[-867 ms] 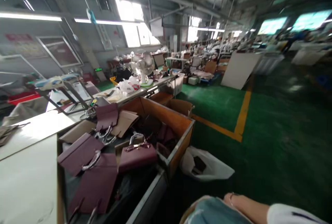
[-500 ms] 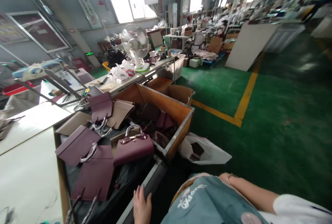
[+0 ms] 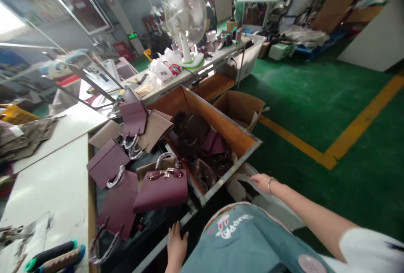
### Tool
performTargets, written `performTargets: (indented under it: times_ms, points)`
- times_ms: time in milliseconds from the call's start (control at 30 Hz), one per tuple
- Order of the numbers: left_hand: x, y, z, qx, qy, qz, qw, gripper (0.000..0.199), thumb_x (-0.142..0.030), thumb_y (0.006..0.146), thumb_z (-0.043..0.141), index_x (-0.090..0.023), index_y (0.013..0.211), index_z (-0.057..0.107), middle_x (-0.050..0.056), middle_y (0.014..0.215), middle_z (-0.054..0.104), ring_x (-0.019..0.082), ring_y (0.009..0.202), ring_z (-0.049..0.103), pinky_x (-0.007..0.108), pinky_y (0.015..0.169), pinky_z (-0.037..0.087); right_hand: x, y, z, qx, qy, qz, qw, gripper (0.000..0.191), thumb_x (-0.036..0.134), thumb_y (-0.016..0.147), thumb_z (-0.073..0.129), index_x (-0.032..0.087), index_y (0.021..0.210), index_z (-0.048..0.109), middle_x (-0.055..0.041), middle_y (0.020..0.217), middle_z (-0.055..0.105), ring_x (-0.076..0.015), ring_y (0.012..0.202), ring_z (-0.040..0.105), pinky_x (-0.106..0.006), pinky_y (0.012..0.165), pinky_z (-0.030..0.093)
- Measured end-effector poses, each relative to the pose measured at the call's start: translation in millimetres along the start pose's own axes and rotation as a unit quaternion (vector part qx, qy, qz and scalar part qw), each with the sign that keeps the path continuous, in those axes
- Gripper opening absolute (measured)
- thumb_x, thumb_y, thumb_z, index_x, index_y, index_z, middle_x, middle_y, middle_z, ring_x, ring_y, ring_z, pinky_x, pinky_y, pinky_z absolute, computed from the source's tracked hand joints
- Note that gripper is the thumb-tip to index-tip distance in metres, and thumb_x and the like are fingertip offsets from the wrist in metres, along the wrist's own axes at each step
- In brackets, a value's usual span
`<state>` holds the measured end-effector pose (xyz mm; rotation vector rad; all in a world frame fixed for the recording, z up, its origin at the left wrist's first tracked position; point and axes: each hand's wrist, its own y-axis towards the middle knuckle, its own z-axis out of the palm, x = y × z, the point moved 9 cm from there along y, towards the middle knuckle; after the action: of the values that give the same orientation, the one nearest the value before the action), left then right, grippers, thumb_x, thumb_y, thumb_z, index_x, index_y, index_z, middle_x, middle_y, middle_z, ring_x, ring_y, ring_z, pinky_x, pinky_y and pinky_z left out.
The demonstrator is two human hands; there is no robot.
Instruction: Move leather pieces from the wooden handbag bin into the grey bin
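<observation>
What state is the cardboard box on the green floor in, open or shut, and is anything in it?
Open: the cardboard box has its top flaps folded outward and its mouth faces up. The part of its inside that shows looks bare; the bottom is hidden.

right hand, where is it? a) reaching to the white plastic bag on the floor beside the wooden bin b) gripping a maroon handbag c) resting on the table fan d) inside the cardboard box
a, the right hand stretches out to the white plastic bag lying on the floor by the corner of the wooden bin, fingers spread.
</observation>
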<state>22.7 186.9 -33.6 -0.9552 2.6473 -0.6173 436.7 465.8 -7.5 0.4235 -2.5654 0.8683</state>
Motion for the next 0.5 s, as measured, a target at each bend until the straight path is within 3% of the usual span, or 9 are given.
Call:
performTargets:
  times_ms: [100,200,267,367,500]
  points:
    - [-4.4,-0.8,-11.2,0.035,0.024,0.002,0.999,0.061,-0.035,0.087,0.033,-0.004,0.139,0.039,0.017,0.143,0.037,0.029,0.135,0.03,0.032,0.105,0.031,3.1,27.6,-42.0,-0.025,0.012,0.012,1.0,0.04,0.019,0.086,0.039,0.013,0.117,0.064,-0.0113,0.122,0.061,-0.0161,0.11,0.055,-0.025,0.097,0.036]
    - [-13.5,8.7,-13.8,0.09,0.03,0.005,0.995,0.06,-0.04,0.091,0.026,-0.003,0.135,0.044,0.02,0.132,0.047,0.029,0.123,0.045,0.034,0.1,0.034,-13.9,36.6,-55.0,-0.031,0.027,0.052,0.998,0.048,0.027,0.091,0.029,0.002,0.116,0.061,-0.0165,0.123,0.058,-0.0144,0.111,0.052,-0.023,0.096,0.034]
    - [-23.4,15.6,-10.4,0.118,0.043,0.013,0.992,0.061,-0.043,0.091,0.024,-0.004,0.133,0.046,0.02,0.128,0.05,0.032,0.121,0.046,0.041,0.099,0.033,-25.1,31.0,-48.8,-0.025,0.025,0.071,0.997,0.048,0.027,0.091,0.029,0.003,0.116,0.062,-0.0159,0.121,0.06,-0.0145,0.11,0.052,-0.023,0.095,0.034]
    - [-39.1,23.2,-5.2,0.118,0.071,0.024,0.99,0.059,-0.043,0.089,0.03,-0.004,0.13,0.048,0.022,0.125,0.053,0.037,0.118,0.045,0.051,0.098,0.027,-33.7,11.6,-27.8,-0.008,0.008,0.088,0.996,0.041,0.022,0.088,0.037,0.015,0.119,0.062,-0.0095,0.121,0.061,-0.0151,0.109,0.055,-0.022,0.095,0.037]
    - [-51.1,27.2,-4.6,0.102,0.05,0.008,0.994,0.051,-0.036,0.084,0.042,-0.007,0.125,0.054,0.019,0.119,0.057,0.036,0.114,0.049,0.051,0.097,0.029,-34.0,-14.0,-0.2,0.023,-0.02,0.089,0.996,0.039,0.017,0.085,0.04,0.017,0.114,0.066,-0.0074,0.118,0.064,-0.0176,0.108,0.058,-0.024,0.095,0.042]
